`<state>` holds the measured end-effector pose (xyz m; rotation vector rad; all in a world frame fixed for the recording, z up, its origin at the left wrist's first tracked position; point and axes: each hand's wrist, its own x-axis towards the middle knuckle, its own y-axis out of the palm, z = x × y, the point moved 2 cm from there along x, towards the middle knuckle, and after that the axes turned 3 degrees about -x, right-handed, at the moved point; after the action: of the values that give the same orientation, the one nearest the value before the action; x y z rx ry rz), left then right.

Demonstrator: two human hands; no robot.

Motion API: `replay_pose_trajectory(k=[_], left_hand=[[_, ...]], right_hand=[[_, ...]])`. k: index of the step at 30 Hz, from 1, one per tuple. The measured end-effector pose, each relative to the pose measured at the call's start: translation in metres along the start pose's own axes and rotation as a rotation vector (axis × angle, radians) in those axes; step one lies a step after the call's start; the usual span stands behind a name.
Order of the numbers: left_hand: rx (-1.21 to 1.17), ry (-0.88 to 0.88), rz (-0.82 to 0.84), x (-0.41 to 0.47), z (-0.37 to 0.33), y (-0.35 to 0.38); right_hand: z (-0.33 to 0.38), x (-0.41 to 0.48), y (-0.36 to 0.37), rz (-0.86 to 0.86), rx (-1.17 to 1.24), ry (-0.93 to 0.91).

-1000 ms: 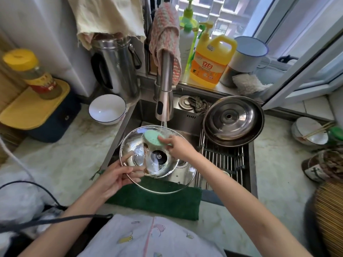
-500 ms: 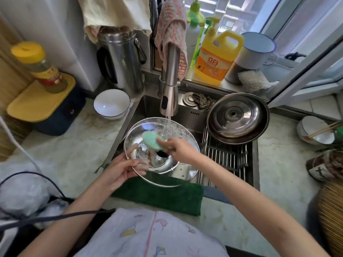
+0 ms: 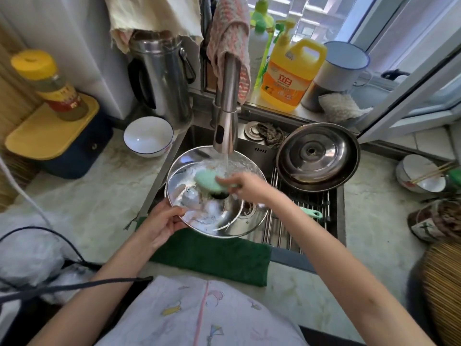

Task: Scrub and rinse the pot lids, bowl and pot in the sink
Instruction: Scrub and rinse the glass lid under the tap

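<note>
A glass pot lid (image 3: 232, 221) with a steel rim is held over the sink (image 3: 334, 218) under running water from the faucet (image 3: 225, 131). My left hand (image 3: 163, 221) grips the lid's near-left rim. My right hand (image 3: 245, 184) holds a green sponge (image 3: 208, 182) pressed against the lid's upper surface, near the stream. A steel pot lid (image 3: 316, 157) leans upside down at the sink's back right, over the drain rack. A white bowl (image 3: 148, 136) stands on the counter left of the sink.
A steel kettle (image 3: 162, 78) and a yellow detergent jug (image 3: 290, 73) stand behind the sink. A green cloth (image 3: 212, 255) lies on the front edge. A bowl with chopsticks (image 3: 421, 176) sits at right. A yellow-lidded box with a jar (image 3: 50, 86) is at left.
Water now runs from the faucet onto the lid. The lid has moved up under the stream, and my right hand with the sponge has shifted across its surface.
</note>
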<state>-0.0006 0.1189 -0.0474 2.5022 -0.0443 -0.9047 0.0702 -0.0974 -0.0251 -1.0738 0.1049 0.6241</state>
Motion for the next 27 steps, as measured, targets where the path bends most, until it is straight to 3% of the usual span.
replay_pose_trajectory(k=[2,3,8,12,18,24,27], left_hand=[[-0.005,0.024,0.014,0.0,-0.003,0.004],[-0.004,0.035,0.013,0.001,-0.004,0.006],[-0.01,0.054,-0.041,0.009,-0.007,0.002],[-0.032,0.086,-0.092,0.013,-0.008,-0.007],[0.006,0.124,-0.055,0.015,-0.017,-0.002],[-0.005,0.13,-0.094,0.023,-0.016,-0.004],[-0.014,0.119,-0.093,0.024,-0.013,-0.003]], right_hand=[[-0.013,0.01,-0.011,-0.174,-0.072,0.146],[-0.012,0.011,-0.009,-0.182,-0.065,0.145],[0.017,-0.019,0.015,0.124,0.045,-0.124],[-0.015,-0.039,0.002,0.229,-0.022,-0.033],[-0.069,-0.027,-0.012,-0.103,-0.23,0.255],[-0.015,-0.036,0.031,0.048,0.001,-0.034],[-0.04,-0.026,0.019,-0.034,-0.079,0.065]])
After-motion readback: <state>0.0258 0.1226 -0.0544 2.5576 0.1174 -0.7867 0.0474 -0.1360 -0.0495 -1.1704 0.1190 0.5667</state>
